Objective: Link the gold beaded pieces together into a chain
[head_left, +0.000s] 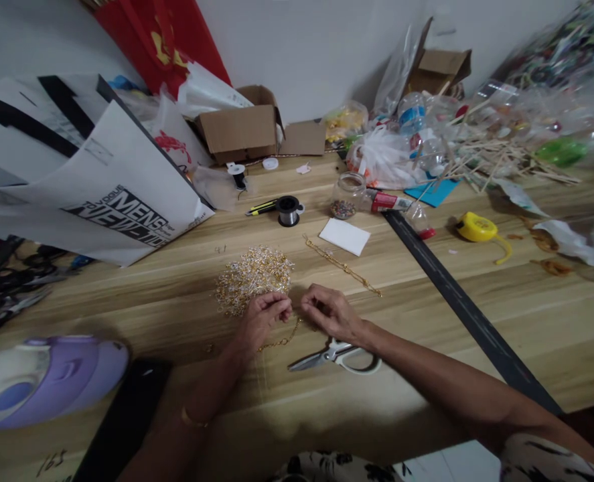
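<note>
Both my hands are close together over the wooden table, fingertips a small gap apart. My left hand (265, 318) is pinched at the near right edge of a pile of gold and clear beads (251, 274); what it grips is too small to name. The fingers of my right hand (329, 311) are curled together, their contents hidden. A gold chain (282, 342) lies just below my fingers. White-handled scissors (334, 355) rest under my right wrist. Farther back lies a second gold chain (344, 268), beside a white card (344, 236).
A wire spool (288, 211) and a jar of beads (347, 195) stand behind. A black strip (442, 281) crosses the right side, near a yellow tape measure (477, 227). On the left are a large white bag (100, 181), pliers (20, 304) and a purple object (70, 381).
</note>
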### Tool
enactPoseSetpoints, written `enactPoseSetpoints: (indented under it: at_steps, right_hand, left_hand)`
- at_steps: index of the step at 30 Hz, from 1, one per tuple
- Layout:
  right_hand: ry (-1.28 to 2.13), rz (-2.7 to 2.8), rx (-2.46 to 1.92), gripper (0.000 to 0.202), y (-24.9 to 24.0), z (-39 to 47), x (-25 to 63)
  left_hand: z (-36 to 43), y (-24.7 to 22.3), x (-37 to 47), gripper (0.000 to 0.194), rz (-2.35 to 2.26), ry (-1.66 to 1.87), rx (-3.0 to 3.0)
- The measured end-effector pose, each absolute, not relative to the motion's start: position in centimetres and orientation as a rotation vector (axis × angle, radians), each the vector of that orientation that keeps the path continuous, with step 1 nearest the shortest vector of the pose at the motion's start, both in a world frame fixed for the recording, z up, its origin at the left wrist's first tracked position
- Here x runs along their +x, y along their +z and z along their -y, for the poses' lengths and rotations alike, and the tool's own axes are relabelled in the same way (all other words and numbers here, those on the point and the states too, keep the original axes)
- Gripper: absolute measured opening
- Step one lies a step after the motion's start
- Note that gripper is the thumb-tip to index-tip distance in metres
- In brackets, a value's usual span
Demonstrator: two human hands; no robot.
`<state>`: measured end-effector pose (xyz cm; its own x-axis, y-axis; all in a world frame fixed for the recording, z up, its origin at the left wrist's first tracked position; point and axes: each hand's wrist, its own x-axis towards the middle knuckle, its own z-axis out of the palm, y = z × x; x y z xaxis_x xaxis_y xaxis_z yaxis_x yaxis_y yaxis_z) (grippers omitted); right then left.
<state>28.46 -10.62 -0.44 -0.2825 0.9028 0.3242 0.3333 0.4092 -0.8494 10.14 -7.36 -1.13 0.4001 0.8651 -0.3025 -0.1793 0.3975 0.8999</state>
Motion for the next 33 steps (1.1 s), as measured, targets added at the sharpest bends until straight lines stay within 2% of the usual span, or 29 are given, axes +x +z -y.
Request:
enactPoseSetpoints:
  at_steps: [9, 33]
  right_hand:
    - [0.716, 1.939, -1.005, 0.01, -0.37, 10.74, 28.4]
    - [0.722, 1.956, -0.993, 0.012, -0.09, 10.79, 28.39]
  left_hand:
    - [7.31, -1.21, 10.15, 0.021, -0.871, 0.761, 0.935]
    - [7.25, -0.85, 10.39, 0.023, -0.914, 0.76, 0.989]
